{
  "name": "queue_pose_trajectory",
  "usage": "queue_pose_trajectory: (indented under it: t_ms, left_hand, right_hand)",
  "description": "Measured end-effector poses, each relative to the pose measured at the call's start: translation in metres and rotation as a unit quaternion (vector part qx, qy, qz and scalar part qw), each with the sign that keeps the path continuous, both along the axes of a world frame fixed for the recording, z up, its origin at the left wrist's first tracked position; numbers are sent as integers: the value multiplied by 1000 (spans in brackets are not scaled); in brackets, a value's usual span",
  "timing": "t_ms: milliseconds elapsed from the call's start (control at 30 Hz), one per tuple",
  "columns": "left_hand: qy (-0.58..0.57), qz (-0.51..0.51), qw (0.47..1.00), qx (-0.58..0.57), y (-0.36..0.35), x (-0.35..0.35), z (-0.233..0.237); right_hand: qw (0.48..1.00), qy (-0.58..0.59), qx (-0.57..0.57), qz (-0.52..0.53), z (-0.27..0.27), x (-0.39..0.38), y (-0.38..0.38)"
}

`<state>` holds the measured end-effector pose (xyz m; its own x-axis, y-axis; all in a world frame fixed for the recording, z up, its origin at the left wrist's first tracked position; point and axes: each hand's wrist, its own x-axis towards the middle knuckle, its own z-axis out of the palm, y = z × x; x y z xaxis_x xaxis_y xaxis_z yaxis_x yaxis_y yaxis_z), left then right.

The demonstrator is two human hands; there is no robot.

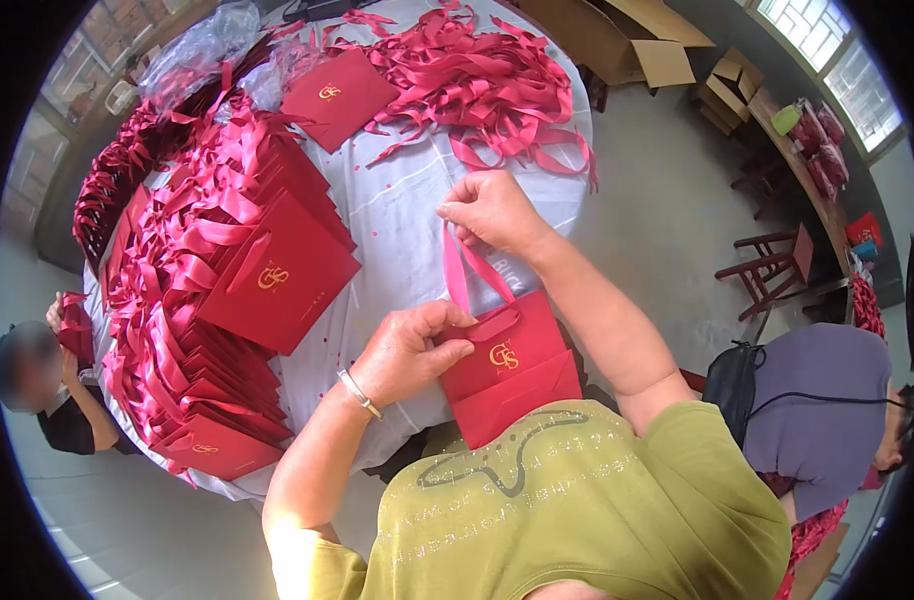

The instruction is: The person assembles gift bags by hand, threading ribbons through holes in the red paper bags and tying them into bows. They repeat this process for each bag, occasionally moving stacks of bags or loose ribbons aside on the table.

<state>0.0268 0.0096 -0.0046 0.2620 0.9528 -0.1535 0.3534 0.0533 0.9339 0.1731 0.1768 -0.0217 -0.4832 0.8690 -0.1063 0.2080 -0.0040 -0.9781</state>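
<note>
A red paper gift bag [517,395] with a gold monogram rests against my body at the table's near edge. My left hand [412,345], with a bracelet at the wrist, pinches the bag's upper left edge between thumb and fingers. Above it, my right hand [497,212] has its fingertips closed on the pink-red ribbon handle [455,275], drawing it up in a loop from the bag's top. Close to my left hand lie stacked red bags [282,275] with ribbons. Loose ribbons [467,75] are heaped at the far side of the table.
A white cloth covers the round table [382,225]. One flat red bag [339,98] and clear plastic wrap [202,55] lie toward the back. Another person [77,410] holds a red item at left; a person in purple [822,420] sits at right. Cardboard boxes [617,40] and a stool [767,265] stand beyond.
</note>
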Motion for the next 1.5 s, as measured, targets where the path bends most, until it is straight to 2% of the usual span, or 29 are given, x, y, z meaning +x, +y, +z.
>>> queue_pose_trajectory:
  t_ms: [67,133,200,267,300,367,433,500,567,633,700,767,800,833,867,933,967,1000,1033,1100,1133,1167,1200,1267,1300,1367,1400,1467,1500]
  left_hand:
    - [9,0,1000,-3,-1,0,-1]
    - [-63,3,998,-6,-1,0,-7]
    - [-44,8,999,19,-2,3,-5]
    - [-113,64,991,-34,0,3,-9]
    - [-96,70,992,-41,0,2,-8]
    - [-134,104,984,-48,2,-1,-11]
    - [-205,161,963,-64,4,-2,-12]
    - [-253,217,941,-63,7,-2,-4]
    - [-267,229,933,-82,7,-5,7]
    - [-275,233,927,-101,6,-4,8]
    - [-311,216,921,-90,4,3,5]
    - [-289,234,928,28,3,1,-3]
    - [-293,247,920,81,3,-1,-3]
    - [-288,268,905,162,3,-4,-3]
    - [-294,284,895,179,4,-9,2]
    - [-310,312,881,172,4,-19,13]
    - [-312,313,881,172,6,-22,12]
    - [-331,323,877,132,8,-25,8]
    - [-349,331,872,93,11,-26,4]
    - [-344,341,870,85,15,-25,-2]
    - [-326,364,867,95,17,-23,-5]
    - [-308,388,862,105,19,-22,-10]
    - [-263,369,884,116,21,-24,-18]
    - [-38,334,932,138,15,-25,-15]
    - [94,317,912,243,12,-24,-8]
    - [207,263,896,292,8,-22,-3]
    - [246,220,912,244,4,-20,3]
    - [308,185,907,220,1,-15,2]
    - [330,176,901,220,0,-14,1]
  right_hand:
    - [1000,-4,-2,9,-4,3,4]
    - [1000,-11,16,4,-3,5,3]
    - [999,15,34,-9,3,9,0]
    - [999,27,33,-13,16,19,-2]
    - [998,39,39,-36,23,28,-11]
    - [992,28,110,-58,32,59,-28]
    - [990,43,75,-112,23,99,-44]
    - [979,163,-11,-124,9,133,-73]
    - [944,283,-148,-79,3,140,-106]
    - [921,328,-188,-98,-1,122,-133]
    - [929,293,-187,-123,24,99,-137]
    - [976,192,-32,-101,44,84,-118]
    - [978,169,8,-119,53,85,-102]
    - [972,181,70,-134,70,81,-89]
    - [961,192,130,-150,90,75,-78]
    - [912,181,342,-131,116,59,-57]
    - [906,127,386,-121,117,55,-52]
    - [835,28,543,-85,122,48,-49]
    - [730,-72,679,-45,126,38,-49]
    - [703,-155,691,68,96,31,-63]
    - [689,-197,688,116,73,32,-71]
    - [704,-193,670,137,52,33,-80]
    - [719,-189,650,159,38,34,-90]
    - [731,-187,635,168,34,34,-106]
    - [735,-175,632,173,31,34,-108]
    - [753,-161,596,228,33,34,-111]
    - [785,-157,531,277,46,34,-113]
    - [837,-76,408,356,63,33,-99]
    - [865,-2,350,360,71,30,-82]
